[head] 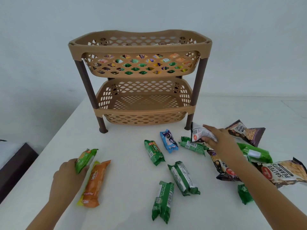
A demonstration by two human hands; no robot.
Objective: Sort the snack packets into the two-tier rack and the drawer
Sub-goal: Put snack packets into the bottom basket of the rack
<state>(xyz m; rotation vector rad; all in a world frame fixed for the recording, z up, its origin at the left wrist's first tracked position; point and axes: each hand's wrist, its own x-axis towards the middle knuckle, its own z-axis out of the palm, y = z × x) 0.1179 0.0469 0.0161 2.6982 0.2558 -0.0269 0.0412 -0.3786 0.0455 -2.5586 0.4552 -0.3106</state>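
A tan two-tier rack point(140, 77) on dark brown legs is set toward the far edge of the white desk point(126, 163). Its upper basket is filled with mixed packets seen through the lattice; the lower basket is bare. No drawer is seen.

The left hand point(68, 178) is closed around a light green packet point(85, 159) near the left edge of the desk, with an orange packet point(93, 183) lying just beside it, touching the fingers. The right hand point(219, 140) is closed on a white packet point(200, 132), lifted beside the rack's front right leg.

Across the middle of the desk, a blue packet point(168, 141) and four green packets point(154, 152) point(192, 146) point(183, 178) point(162, 201) are scattered, apart from one another. Toward the right edge, salted peanut bags point(245, 132) point(285, 171) and another green packet point(255, 153) are piled together, partly hidden under the right forearm. A small green packet point(245, 194) lies below the arm. The path from the hands to the lower basket is crossed only by the loose packets.
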